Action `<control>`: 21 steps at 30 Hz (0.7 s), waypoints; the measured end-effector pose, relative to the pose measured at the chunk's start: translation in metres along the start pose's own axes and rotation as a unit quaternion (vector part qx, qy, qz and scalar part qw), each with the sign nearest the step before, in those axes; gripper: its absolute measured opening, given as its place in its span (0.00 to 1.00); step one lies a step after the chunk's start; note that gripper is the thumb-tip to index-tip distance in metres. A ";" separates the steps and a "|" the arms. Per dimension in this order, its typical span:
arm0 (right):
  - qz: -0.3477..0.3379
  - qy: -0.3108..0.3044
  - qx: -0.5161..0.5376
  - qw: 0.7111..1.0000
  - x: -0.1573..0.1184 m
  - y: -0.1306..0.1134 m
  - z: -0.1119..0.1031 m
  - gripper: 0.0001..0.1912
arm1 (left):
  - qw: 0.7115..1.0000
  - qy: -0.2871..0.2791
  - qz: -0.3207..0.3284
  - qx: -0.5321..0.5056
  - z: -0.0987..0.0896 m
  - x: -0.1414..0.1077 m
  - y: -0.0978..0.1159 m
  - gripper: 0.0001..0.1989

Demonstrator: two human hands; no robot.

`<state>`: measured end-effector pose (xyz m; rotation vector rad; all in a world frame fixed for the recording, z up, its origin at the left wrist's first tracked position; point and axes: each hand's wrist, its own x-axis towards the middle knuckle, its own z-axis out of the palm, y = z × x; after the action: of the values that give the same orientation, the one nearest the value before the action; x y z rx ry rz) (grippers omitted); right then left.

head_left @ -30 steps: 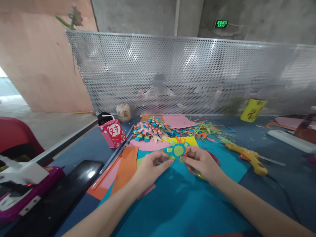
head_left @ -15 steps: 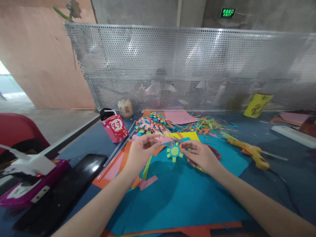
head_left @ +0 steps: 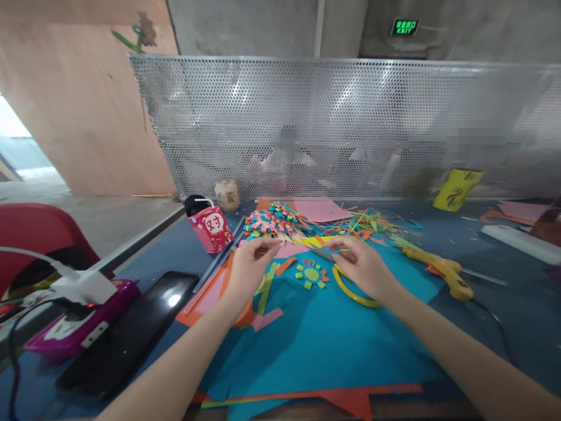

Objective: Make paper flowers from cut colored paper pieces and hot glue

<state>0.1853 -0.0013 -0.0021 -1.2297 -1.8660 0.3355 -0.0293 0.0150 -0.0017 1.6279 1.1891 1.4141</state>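
Note:
A small paper flower (head_left: 312, 275) with a yellow-green centre, green tabs and orange loops lies on the blue paper (head_left: 315, 345) between my hands. My right hand (head_left: 363, 268) is closed on a pair of scissors (head_left: 350, 290); a yellow handle loop hangs below the palm and the blades point left, above the flower. Thumb and fingertips of my left hand (head_left: 253, 266) are pinched together left of the flower. Whatever sits in that pinch is too small to make out. Green and pink paper strips (head_left: 268, 320) lie below my left hand.
Behind my hands is a heap of fringed paper pieces (head_left: 274, 221). A yellow glue gun (head_left: 438, 270) rests at right. Left stand a pink drink carton (head_left: 211, 229), a black phone (head_left: 131, 333) and a purple power strip (head_left: 94, 330). A perforated metal screen (head_left: 280, 105) closes the back.
The flower, earlier at my right fingertips, now lies on the blue paper. My right hand has shifted slightly up and right, with the scissors' blades and yellow handle showing more. The view has tilted slightly.

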 end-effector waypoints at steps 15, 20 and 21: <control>-0.065 0.017 -0.080 0.995 -0.003 0.023 0.008 0.08 | 0.995 0.076 0.050 0.043 -0.019 0.005 0.017 0.12; -0.066 0.028 -0.066 0.995 -0.002 0.023 0.004 0.08 | 0.992 0.109 0.044 0.042 -0.054 -0.012 0.046 0.10; -0.069 0.026 -0.062 0.995 -0.003 0.022 0.004 0.08 | 0.991 0.103 0.027 0.080 -0.061 -0.021 0.050 0.09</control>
<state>0.1961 0.0077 -0.0196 -1.1712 -1.9380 0.1128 -0.0783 -0.0273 0.0473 1.6642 1.4164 1.5867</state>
